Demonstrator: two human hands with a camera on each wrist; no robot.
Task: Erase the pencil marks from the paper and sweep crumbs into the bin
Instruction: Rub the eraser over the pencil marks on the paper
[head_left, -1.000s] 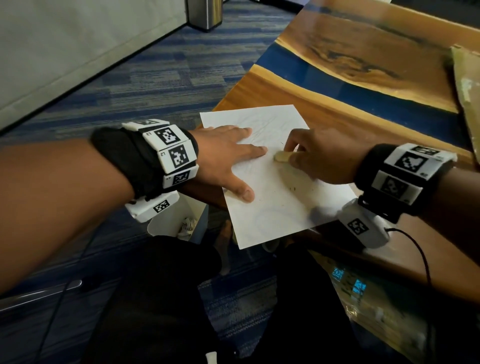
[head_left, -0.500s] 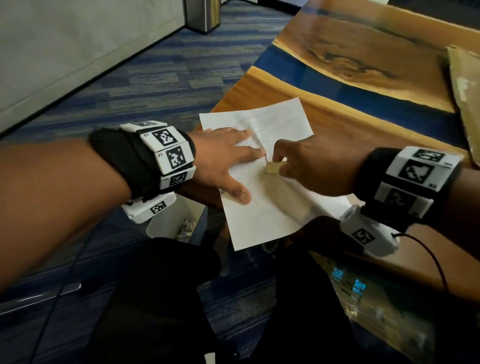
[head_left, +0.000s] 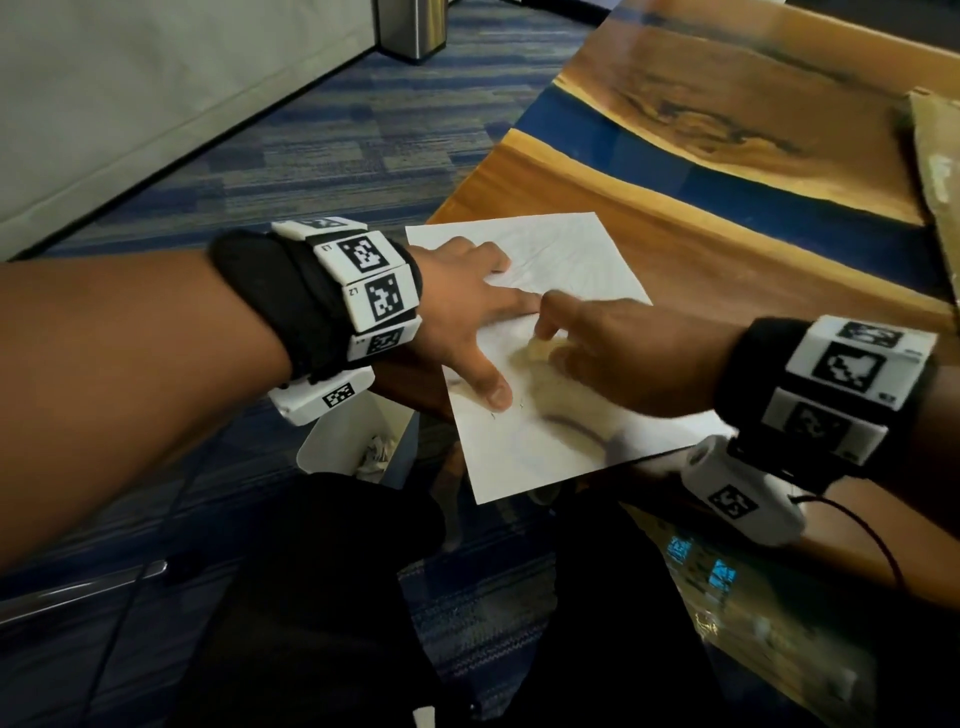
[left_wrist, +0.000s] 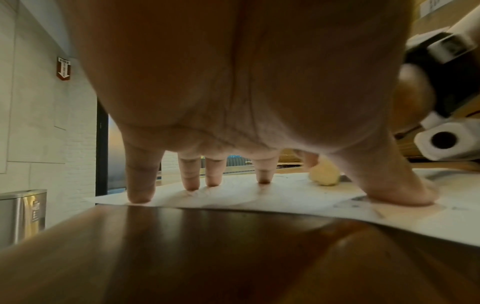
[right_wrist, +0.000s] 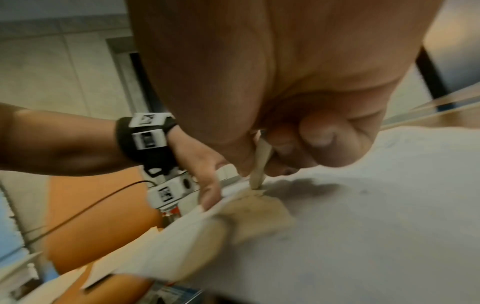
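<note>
Head view shows the paper (head_left: 524, 364) lying at the lower centre of the frame on the near corner of the wooden counter (head_left: 727, 249), its lower edge hanging past the counter edge. The left hand (head_left: 467, 322) lies flat on the paper's left half, fingers straight and spread, thumb pressed down toward the lower part of the sheet. The right hand (head_left: 618, 348) comes in from the right of the frame, fingers curled round a pale eraser (head_left: 535, 349) whose tip meets the paper in the gap between the left thumb and forefinger. In the right wrist view the eraser (right_wrist: 261, 162) stands nearly upright, its long axis steep to the sheet. Faint pencil marks (head_left: 501, 410) show just below the left thumb, so rubbing is likely unfinished there; the right hand is the nearer one to work them. A white bin (head_left: 348, 441) sits on the floor below the left wrist, directly under the counter's edge, where crumbs would later be pushed.
</note>
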